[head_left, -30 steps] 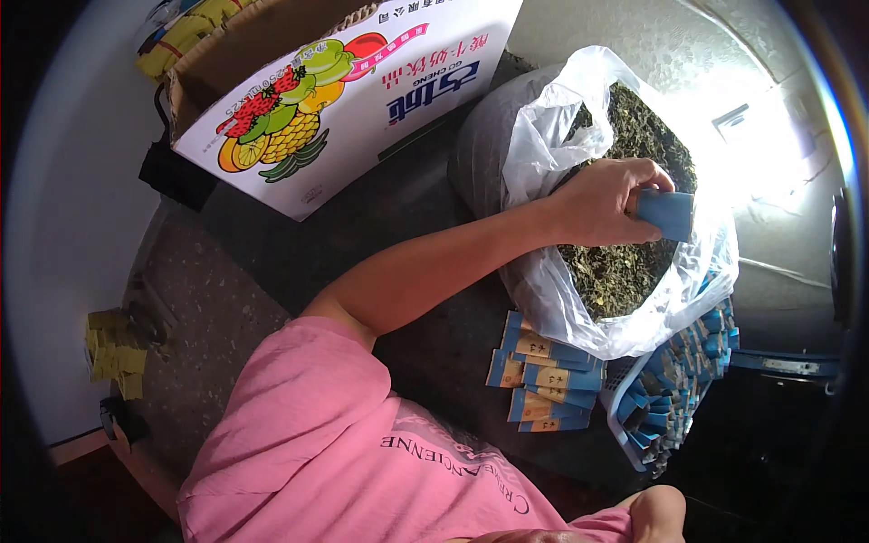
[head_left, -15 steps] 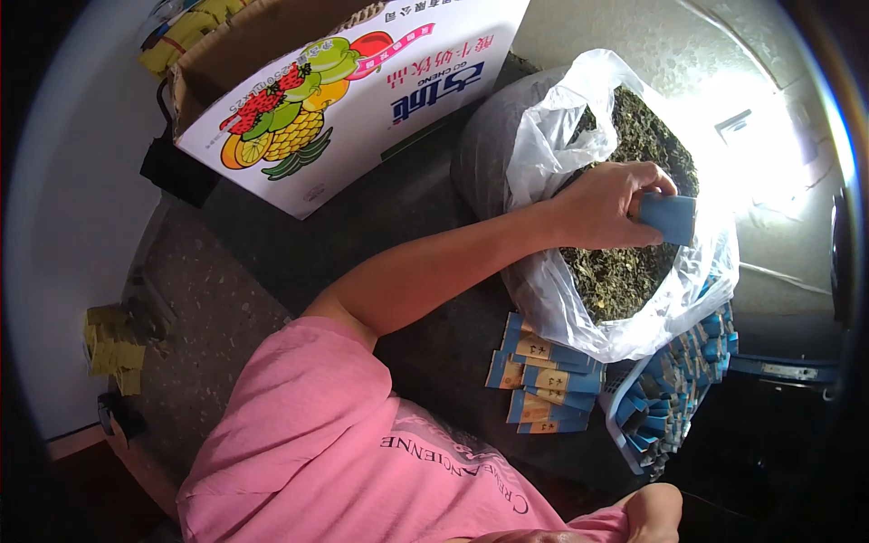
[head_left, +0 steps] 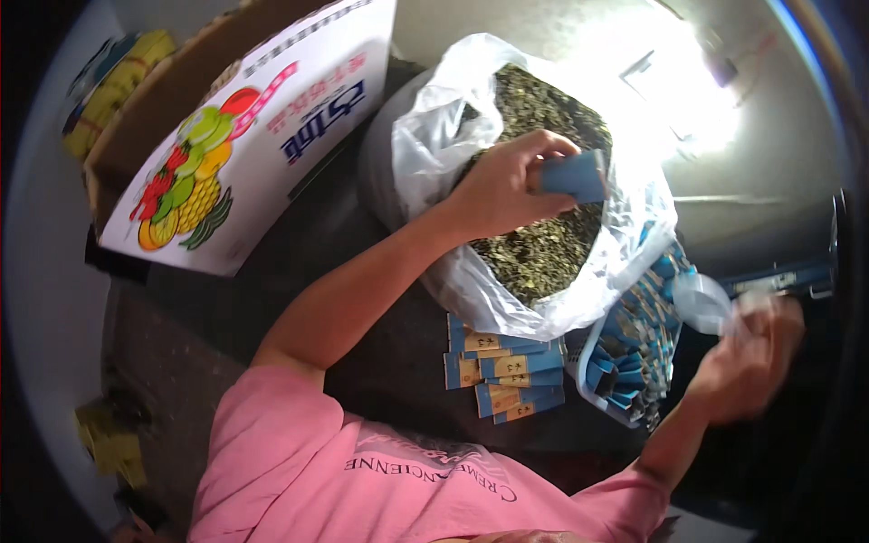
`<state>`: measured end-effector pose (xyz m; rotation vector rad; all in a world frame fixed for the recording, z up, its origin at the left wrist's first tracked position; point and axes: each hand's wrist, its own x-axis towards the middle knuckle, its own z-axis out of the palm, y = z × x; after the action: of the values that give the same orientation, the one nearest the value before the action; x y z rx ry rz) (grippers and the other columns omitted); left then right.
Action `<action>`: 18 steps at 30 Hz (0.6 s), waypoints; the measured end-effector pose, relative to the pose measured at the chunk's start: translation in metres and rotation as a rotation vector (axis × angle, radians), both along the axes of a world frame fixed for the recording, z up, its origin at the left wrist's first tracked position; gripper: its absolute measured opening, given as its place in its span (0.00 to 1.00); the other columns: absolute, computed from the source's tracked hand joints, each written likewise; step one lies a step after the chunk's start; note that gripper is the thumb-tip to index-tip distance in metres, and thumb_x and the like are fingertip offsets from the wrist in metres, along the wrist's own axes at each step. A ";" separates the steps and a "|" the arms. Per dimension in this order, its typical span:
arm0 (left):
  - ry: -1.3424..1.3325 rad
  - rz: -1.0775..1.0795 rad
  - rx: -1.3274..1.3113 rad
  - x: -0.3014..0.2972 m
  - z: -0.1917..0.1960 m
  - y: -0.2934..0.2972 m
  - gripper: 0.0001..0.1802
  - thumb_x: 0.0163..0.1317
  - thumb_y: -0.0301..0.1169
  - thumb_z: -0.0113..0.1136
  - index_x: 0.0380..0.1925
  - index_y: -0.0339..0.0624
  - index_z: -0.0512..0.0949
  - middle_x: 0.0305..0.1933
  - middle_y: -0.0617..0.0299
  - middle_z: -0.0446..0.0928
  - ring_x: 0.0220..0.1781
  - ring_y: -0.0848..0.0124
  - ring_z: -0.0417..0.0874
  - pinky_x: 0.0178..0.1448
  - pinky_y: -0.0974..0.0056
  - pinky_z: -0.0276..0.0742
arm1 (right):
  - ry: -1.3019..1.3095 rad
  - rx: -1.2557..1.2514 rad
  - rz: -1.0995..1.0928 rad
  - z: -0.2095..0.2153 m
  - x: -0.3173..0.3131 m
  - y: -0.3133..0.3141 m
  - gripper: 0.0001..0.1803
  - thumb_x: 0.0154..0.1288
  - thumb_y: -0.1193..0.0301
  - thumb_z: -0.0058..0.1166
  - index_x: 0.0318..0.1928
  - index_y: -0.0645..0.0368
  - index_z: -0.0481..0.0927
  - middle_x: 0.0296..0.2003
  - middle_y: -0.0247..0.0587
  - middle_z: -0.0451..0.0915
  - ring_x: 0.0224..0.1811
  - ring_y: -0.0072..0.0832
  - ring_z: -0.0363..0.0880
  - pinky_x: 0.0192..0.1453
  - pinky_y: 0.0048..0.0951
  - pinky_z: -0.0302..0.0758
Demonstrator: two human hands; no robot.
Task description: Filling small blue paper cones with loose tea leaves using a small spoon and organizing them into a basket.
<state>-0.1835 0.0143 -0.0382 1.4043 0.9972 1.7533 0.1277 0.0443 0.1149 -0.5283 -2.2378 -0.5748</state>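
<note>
Your right hand (head_left: 747,362) has swung up into view, its grip closed on a clear plastic scoop (head_left: 701,303); your left hand (head_left: 507,185) keeps pinching the small blue paper packet (head_left: 573,175) over the white plastic bag of dried green leaves (head_left: 552,244), ready for filling

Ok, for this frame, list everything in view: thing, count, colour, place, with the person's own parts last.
Plastic bag: one, clear white, upper centre, open, full of dried green-brown leaves.
Small pouch: one, blue, held over the leaves.
Flat sachets: a small pile, blue and tan, below the bag.
Basket of sachets: one, many blue sachets, right of the pile.
Cardboard box: one, white with fruit picture, upper left.
Yellow packs: a stack, far upper left.
Clear scoop-like object: one, blurred, at the right.
Left hand: holding the blue pouch.
Right hand: blurred, at the clear object.
Pink shirt: lower centre.
</note>
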 end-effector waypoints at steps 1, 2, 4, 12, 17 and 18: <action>0.004 0.016 -0.081 -0.003 -0.001 -0.005 0.27 0.55 0.22 0.70 0.56 0.43 0.73 0.45 0.65 0.76 0.44 0.80 0.77 0.41 0.73 0.78 | 0.199 -0.194 0.133 -0.018 -0.036 0.016 0.17 0.76 0.67 0.43 0.50 0.68 0.79 0.51 0.43 0.78 0.35 0.24 0.76 0.34 0.21 0.73; 0.031 0.095 -0.007 -0.005 -0.005 -0.005 0.26 0.53 0.25 0.71 0.53 0.41 0.73 0.46 0.57 0.79 0.40 0.74 0.83 0.41 0.67 0.82 | 0.295 -0.467 0.141 -0.019 -0.062 0.024 0.16 0.75 0.70 0.43 0.52 0.68 0.80 0.49 0.41 0.79 0.35 0.24 0.77 0.36 0.20 0.74; 0.074 0.126 -0.001 -0.010 -0.008 -0.008 0.27 0.53 0.25 0.71 0.54 0.41 0.73 0.46 0.57 0.79 0.40 0.75 0.82 0.41 0.68 0.82 | 0.221 -0.704 0.242 -0.026 -0.102 0.047 0.14 0.73 0.72 0.46 0.50 0.63 0.83 0.44 0.39 0.81 0.38 0.24 0.81 0.40 0.21 0.77; 0.083 0.074 -0.050 -0.004 -0.006 0.000 0.31 0.54 0.21 0.70 0.59 0.44 0.70 0.49 0.63 0.74 0.48 0.78 0.75 0.52 0.71 0.75 | -0.171 -0.659 0.258 -0.135 -0.180 0.138 0.13 0.59 0.76 0.55 0.45 0.60 0.82 0.38 0.44 0.82 0.43 0.38 0.82 0.47 0.33 0.77; 0.093 0.085 -0.044 -0.007 -0.004 -0.004 0.32 0.53 0.21 0.70 0.59 0.44 0.70 0.49 0.63 0.74 0.49 0.77 0.75 0.54 0.70 0.74 | -0.143 -0.829 0.420 -0.141 -0.189 0.137 0.14 0.55 0.78 0.55 0.44 0.60 0.82 0.36 0.50 0.83 0.38 0.40 0.83 0.44 0.36 0.78; 0.090 0.080 -0.045 -0.007 -0.005 -0.003 0.32 0.53 0.21 0.70 0.59 0.44 0.70 0.49 0.63 0.74 0.49 0.77 0.75 0.54 0.70 0.74 | -0.187 -0.908 0.394 -0.138 -0.186 0.136 0.13 0.58 0.76 0.55 0.45 0.61 0.81 0.35 0.49 0.83 0.36 0.37 0.83 0.41 0.35 0.79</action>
<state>-0.1906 0.0111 -0.0435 1.4440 1.1482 1.7263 -0.0580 0.1805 -0.0230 -0.4441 -2.6131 0.6600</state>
